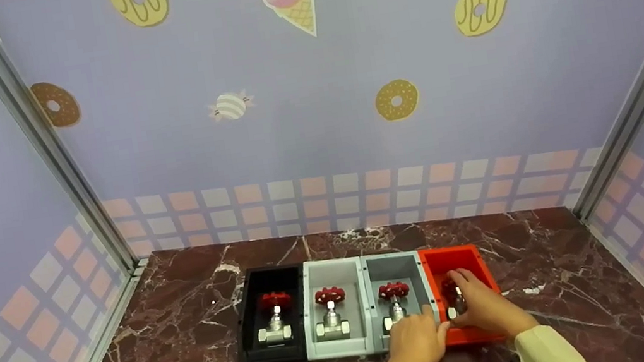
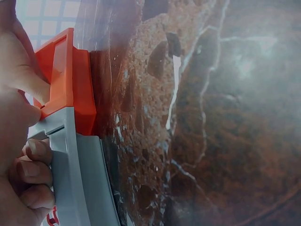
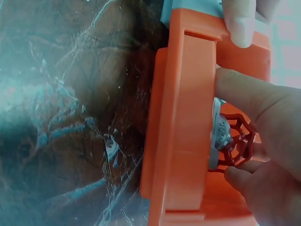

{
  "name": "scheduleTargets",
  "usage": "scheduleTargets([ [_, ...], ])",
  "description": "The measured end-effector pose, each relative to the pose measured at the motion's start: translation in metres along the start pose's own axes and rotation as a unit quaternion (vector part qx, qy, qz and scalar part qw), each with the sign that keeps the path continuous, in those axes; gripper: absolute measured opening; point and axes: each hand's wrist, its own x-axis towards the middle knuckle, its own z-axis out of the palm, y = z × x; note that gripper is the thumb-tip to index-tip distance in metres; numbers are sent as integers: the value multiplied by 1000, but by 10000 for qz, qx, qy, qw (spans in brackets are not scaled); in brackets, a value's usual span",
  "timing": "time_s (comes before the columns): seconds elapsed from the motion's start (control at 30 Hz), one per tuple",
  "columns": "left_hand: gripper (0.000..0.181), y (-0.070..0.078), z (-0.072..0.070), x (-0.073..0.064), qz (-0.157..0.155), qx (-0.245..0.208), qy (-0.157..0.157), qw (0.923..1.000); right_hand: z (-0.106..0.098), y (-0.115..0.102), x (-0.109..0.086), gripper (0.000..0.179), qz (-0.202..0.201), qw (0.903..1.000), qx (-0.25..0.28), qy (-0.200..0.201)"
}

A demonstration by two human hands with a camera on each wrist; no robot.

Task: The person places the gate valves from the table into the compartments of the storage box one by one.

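A valve [image 3: 221, 134] with a red handwheel and a metal body sits in the orange bin [image 1: 460, 257], at the right end of a row of bins. My right hand [image 1: 486, 304] reaches into that bin and grips the valve, thumb near its body and fingers by the handwheel. Beside it, my left hand [image 1: 414, 339] holds the wall where the grey bin [image 1: 390, 264] meets the orange one. Its thumb reaches over the orange rim, while several curled fingers [image 2: 35, 172] lie at the grey rim. Another valve [image 1: 394, 298] stands in the grey bin, partly hidden by this hand.
Left of these are a white bin [image 1: 330, 269] holding a valve [image 1: 332, 320] and a black bin [image 1: 255, 283] holding a valve [image 1: 276, 325]. All stand on a dark red marbled table [image 1: 191, 328]. Patterned panels [image 1: 316, 143] enclose the back and both sides.
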Motion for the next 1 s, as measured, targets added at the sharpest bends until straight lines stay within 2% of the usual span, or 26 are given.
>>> scheduleTargets([
  [0.17,34,0,1,1,-3,17,-15,10000,3,-1,1,90,-85,9998,101,144],
  [0.43,36,-1,2,2,-74,20,-167,9998,5,4,1,82,-585,9977,121,312],
  [0.53,37,-1,2,3,-93,11,-170,9998,5,5,2,81,-656,9971,94,361],
  [0.7,34,-2,0,3,-34,-52,-112,9999,4,4,3,82,-579,9978,55,308],
  [0.8,31,-3,-3,2,31,-191,-180,9997,1,2,3,81,-457,9986,103,265],
  [1.0,24,-6,-12,1,71,-668,-395,9970,-5,-10,-6,63,-119,9990,78,424],
])
